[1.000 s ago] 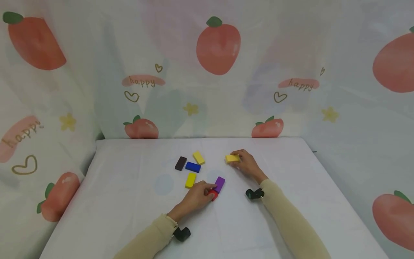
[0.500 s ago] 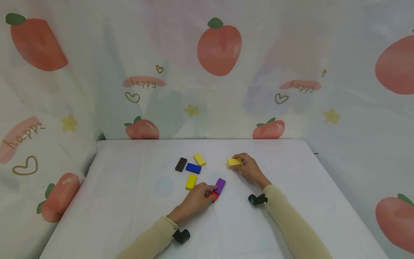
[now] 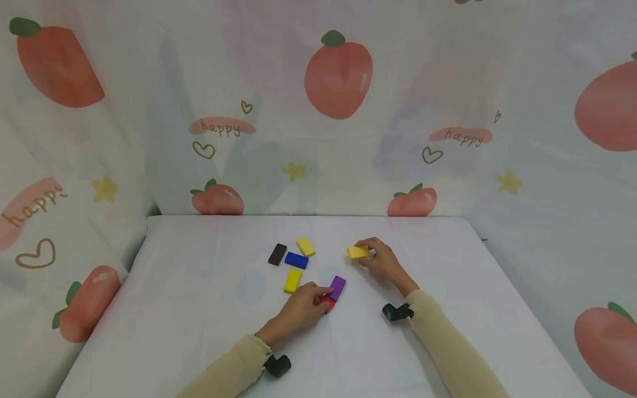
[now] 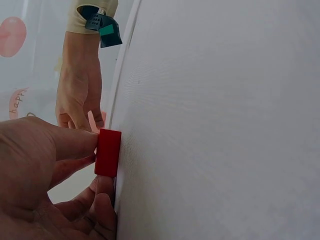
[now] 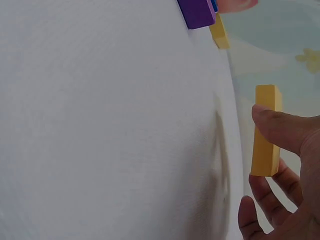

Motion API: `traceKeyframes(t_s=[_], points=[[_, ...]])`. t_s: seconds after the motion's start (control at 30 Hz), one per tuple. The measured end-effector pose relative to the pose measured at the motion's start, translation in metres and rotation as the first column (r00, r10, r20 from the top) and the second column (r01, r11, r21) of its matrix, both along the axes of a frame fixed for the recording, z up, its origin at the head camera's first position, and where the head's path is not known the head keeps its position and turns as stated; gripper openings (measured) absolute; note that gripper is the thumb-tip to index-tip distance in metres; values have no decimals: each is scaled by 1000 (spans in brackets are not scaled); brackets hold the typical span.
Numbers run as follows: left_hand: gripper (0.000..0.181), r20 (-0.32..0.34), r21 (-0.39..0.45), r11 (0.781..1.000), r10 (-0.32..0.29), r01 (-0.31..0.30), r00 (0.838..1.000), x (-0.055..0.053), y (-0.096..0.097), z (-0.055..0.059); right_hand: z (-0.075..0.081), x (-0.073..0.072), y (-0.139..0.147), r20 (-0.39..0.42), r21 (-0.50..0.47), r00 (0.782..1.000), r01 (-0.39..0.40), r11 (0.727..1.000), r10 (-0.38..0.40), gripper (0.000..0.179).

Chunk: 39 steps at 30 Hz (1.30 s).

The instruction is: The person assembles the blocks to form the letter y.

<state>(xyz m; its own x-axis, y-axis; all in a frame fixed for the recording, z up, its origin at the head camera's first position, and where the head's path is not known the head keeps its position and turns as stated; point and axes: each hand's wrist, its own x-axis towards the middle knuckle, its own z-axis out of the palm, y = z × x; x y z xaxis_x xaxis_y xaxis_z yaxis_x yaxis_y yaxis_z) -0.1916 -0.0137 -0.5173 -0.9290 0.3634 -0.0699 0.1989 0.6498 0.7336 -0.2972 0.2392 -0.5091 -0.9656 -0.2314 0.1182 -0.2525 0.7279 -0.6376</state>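
Observation:
A red block [image 4: 108, 153] is pinched between the thumb and fingers of my left hand [image 3: 302, 304], low at the table. Right behind it lies a purple block [image 3: 337, 288], and my left index finger reaches to its edge in the head view. My right hand [image 3: 384, 261] grips a yellow block [image 5: 266, 131] between thumb and fingers, back and to the right of the purple one. In the right wrist view this yellow block is raised off the table, with a shadow on the cloth below.
On the white table [image 3: 199, 309], left of the hands, lie a dark brown block [image 3: 277, 254], a blue block [image 3: 296, 260], a pale yellow block [image 3: 306, 246] and a bright yellow block [image 3: 292, 281]. A fruit-printed cloth backdrop [image 3: 278, 110] stands along the back and sides.
The right hand with its yellow block sits slightly lower in the head view than a second ago. The left hand stays at the red block, and the camera view has shifted slightly.

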Motion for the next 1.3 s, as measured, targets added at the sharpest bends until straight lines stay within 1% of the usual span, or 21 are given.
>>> traceKeyframes(t_s=[0.27,0.43,0.53,0.7,0.93,1.3], points=[[36,-11,1,1000,3,-3,1000,0,1,-1,-3,13,2,-37,-12,998,-57,998,56,37],[36,-15,0,1000,-7,7,1000,0,1,-6,-9,20,2,-56,-26,997,-62,998,60,37],[37,-15,0,1000,-10,10,1000,0,1,-8,-11,23,0,-48,-44,997,-69,997,67,37],[37,-14,-6,1000,-5,4,1000,-1,1,-8,-5,28,-5,-27,-50,998,-60,997,59,36],[37,-15,-14,1000,7,-7,1000,1,1,-1,1,33,-9,0,-44,998,-56,997,56,37],[37,-18,-19,1000,6,-7,1000,1,1,-1,3,38,-13,-18,-18,993,-116,993,115,37]])
